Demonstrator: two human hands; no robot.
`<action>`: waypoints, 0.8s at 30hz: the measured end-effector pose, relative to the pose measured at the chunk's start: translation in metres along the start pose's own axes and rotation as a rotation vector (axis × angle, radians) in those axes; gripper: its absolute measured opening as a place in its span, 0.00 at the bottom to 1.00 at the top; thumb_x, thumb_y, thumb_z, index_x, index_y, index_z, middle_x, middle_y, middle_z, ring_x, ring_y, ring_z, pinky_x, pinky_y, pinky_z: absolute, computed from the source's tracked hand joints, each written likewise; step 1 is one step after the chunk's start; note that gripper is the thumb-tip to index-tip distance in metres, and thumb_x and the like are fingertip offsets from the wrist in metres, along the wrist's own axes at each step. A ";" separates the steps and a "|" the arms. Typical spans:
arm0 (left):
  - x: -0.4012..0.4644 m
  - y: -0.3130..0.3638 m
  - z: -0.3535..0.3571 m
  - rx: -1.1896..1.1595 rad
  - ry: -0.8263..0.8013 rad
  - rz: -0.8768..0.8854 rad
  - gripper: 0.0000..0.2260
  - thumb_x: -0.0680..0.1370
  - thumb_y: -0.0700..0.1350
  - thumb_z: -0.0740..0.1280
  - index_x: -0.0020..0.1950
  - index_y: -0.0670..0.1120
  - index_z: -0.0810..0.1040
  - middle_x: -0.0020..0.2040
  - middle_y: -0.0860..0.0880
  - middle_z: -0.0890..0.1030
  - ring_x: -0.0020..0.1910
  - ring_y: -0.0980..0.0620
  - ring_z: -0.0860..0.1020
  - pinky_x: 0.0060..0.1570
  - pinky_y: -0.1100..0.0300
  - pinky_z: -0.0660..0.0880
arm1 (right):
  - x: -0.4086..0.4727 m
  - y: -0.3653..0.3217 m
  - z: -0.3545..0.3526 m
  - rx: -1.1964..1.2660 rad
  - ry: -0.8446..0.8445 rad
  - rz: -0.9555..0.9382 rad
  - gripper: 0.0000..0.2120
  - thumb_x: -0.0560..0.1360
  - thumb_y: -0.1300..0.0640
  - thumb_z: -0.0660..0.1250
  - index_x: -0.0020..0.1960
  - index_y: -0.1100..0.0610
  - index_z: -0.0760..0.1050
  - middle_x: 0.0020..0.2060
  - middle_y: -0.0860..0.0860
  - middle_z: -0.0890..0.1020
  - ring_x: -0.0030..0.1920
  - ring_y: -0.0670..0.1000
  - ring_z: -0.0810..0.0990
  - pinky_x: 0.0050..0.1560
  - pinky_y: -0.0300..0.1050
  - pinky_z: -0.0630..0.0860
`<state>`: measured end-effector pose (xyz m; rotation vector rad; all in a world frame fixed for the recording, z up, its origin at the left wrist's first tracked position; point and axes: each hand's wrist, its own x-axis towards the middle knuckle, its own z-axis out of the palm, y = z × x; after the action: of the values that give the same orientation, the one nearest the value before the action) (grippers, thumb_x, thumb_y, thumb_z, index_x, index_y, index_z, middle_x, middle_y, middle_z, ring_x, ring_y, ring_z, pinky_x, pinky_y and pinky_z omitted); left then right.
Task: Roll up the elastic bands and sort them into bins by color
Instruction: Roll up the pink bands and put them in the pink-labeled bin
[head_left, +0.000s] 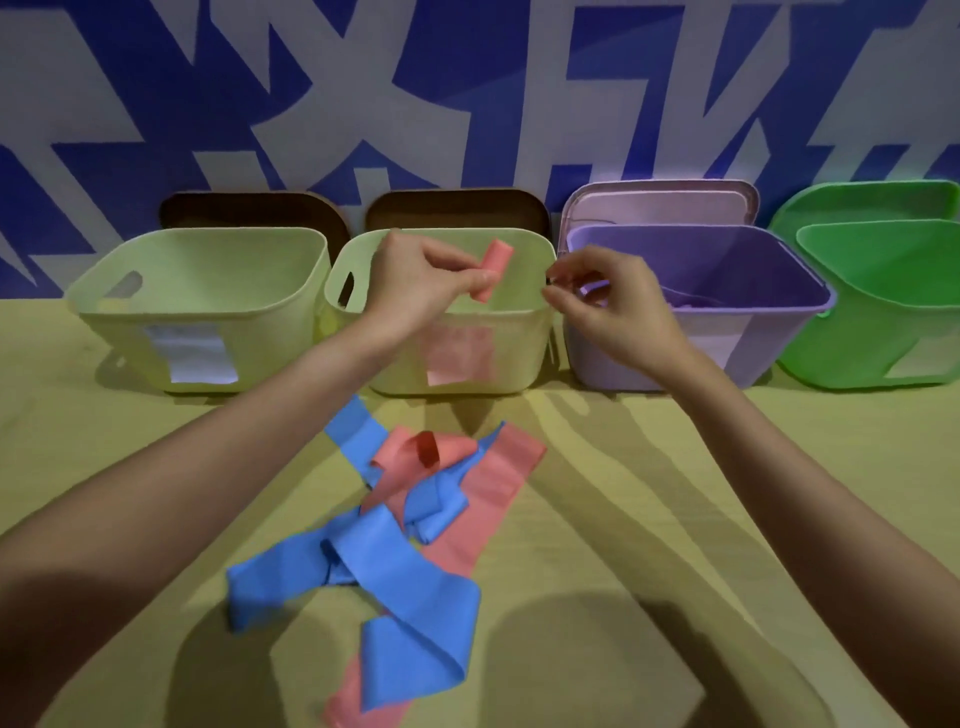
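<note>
My left hand (415, 283) pinches a rolled pink band (492, 270) above the second cream bin (540, 332), which bears a pink label. My right hand (608, 304) hovers beside it at the bin's right rim, fingers curled with the tips together; whether they hold anything I cannot tell. On the table in front lies a tangle of loose bands: blue bands (374, 566) crossed over pink bands (498, 488).
A cream bin (104, 306) with a white label stands at the left. A purple bin (779, 332) and a green bin (883, 343) stand at the right, lids leaning behind against the blue-and-white wall. The yellow table (675, 519) stretches toward me.
</note>
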<state>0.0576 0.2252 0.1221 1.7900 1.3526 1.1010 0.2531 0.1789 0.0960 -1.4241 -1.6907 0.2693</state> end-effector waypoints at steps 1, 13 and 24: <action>0.011 0.000 0.002 -0.042 -0.005 -0.062 0.06 0.67 0.45 0.78 0.42 0.49 0.85 0.39 0.57 0.82 0.45 0.60 0.79 0.44 0.63 0.74 | 0.004 0.006 0.003 -0.017 -0.020 -0.030 0.08 0.74 0.58 0.71 0.51 0.59 0.80 0.44 0.53 0.82 0.44 0.50 0.80 0.47 0.44 0.77; 0.104 -0.029 0.067 0.021 -0.393 -0.655 0.07 0.73 0.36 0.72 0.47 0.39 0.76 0.39 0.44 0.81 0.32 0.54 0.79 0.28 0.64 0.77 | 0.031 0.027 -0.001 -0.052 -0.311 -0.178 0.09 0.69 0.51 0.76 0.46 0.54 0.83 0.44 0.44 0.81 0.47 0.44 0.79 0.49 0.43 0.76; 0.116 -0.058 0.095 0.199 -0.590 -0.833 0.09 0.78 0.35 0.65 0.38 0.41 0.74 0.29 0.47 0.79 0.23 0.54 0.77 0.18 0.67 0.71 | 0.034 0.031 0.001 0.022 -0.328 -0.167 0.05 0.69 0.53 0.75 0.42 0.53 0.83 0.42 0.46 0.82 0.47 0.47 0.80 0.50 0.50 0.76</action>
<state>0.1319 0.3523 0.0575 1.2778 1.5988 -0.0079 0.2751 0.2189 0.0915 -1.2636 -2.0533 0.4454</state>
